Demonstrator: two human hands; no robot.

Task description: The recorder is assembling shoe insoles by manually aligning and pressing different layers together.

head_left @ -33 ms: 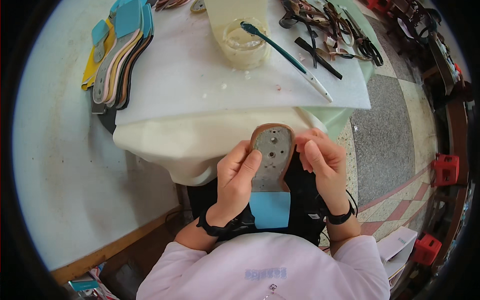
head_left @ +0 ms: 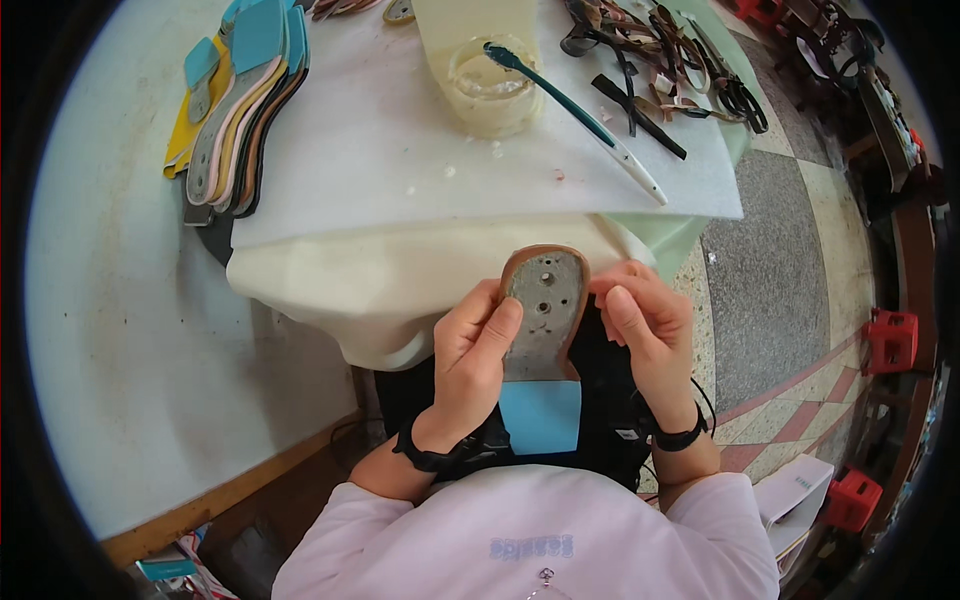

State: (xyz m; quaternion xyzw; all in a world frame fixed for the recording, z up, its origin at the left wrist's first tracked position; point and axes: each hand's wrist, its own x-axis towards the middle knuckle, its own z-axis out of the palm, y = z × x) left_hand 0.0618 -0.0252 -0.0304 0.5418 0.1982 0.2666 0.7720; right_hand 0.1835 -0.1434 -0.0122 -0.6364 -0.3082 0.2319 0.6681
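- Head view: the sole (head_left: 540, 345) is up off the table, in front of the person's body and just below the near edge of the white cover (head_left: 350, 150), its grey face turned up.
- The left hand (head_left: 472, 345) grasps the sole by its left edge, thumb pressed on the grey face, fingers out of sight beneath.
- The right hand (head_left: 650, 315) is half curled at the right edge, fingertips close together; whether they touch the sole or pinch something small, I cannot tell.
- What looks done: a brown rim (head_left: 540, 249) runs round the visible upper end, and a blue piece (head_left: 540, 418) covers the lower end, seemingly joined on.
- What looks undone: the grey face stays uncovered, its small holes show, and no strap is seen on it. The underside is hidden, so I cannot judge it.
- More soles stand in a stack (head_left: 205, 165) at the left of the table, several with blue ends; by their look, they are at much the same stage.
- Straps (head_left: 655, 133) lie loose at the far right, well apart from the sole.
- The brush (head_left: 570, 108) rests unheld, its head over the pale tub (head_left: 490, 120); its handle slants down to the right.
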